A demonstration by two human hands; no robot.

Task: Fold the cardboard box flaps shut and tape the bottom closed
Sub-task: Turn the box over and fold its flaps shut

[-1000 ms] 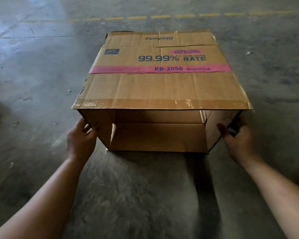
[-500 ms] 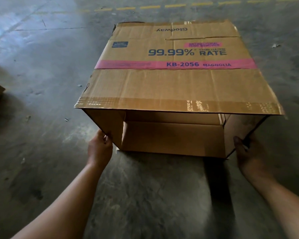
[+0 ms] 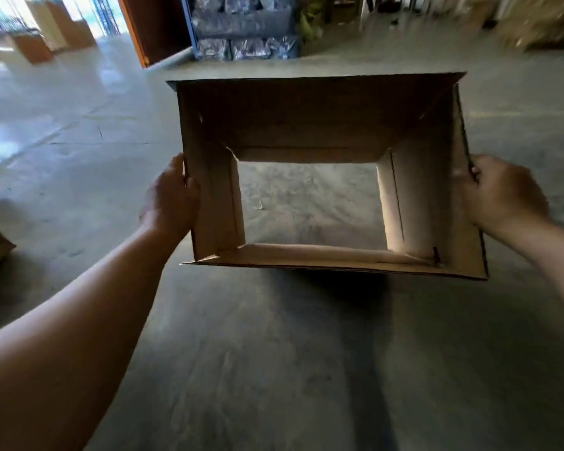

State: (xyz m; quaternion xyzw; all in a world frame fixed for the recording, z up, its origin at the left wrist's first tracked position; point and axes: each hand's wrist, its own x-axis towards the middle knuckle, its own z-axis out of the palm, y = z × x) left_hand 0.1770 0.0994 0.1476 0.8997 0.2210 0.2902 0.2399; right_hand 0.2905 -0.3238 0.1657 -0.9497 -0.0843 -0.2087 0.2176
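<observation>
Head view: the cardboard box is held up off the concrete floor, open at both ends — the floor shows straight through it. The left hand clasps its left wall, the right hand its right wall, each grip closed on the cardboard. Inner flaps are unfolded.

One head-worn camera looks forward and down, close over the outstretched arms, toward the floor.
</observation>
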